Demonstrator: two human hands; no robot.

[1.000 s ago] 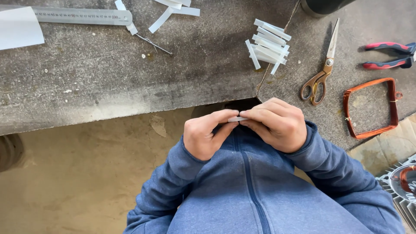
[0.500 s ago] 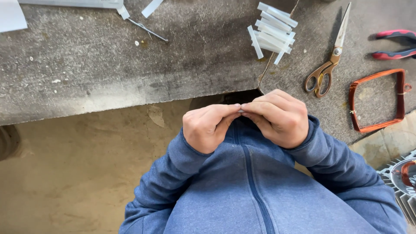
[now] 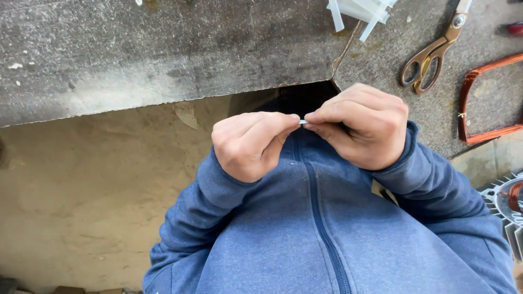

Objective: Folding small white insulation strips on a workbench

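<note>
Both hands meet in front of my chest, over the blue zip jacket. My left hand and my right hand pinch a small pale strip between their fingertips; only a sliver of it shows. They hover just below the edge of the grey worktop. A pile of white strips lies on the worktop at the top, partly cut off by the frame.
Brown-handled scissors lie on the worktop right of my hands. A copper wire coil rests further right. A finned metal motor part sits at the right edge. Sandy floor lies below left.
The view has dropped and closed in on my hands; the worktop items slid upward, some out of frame. My hands stay together, pinching the strip.
</note>
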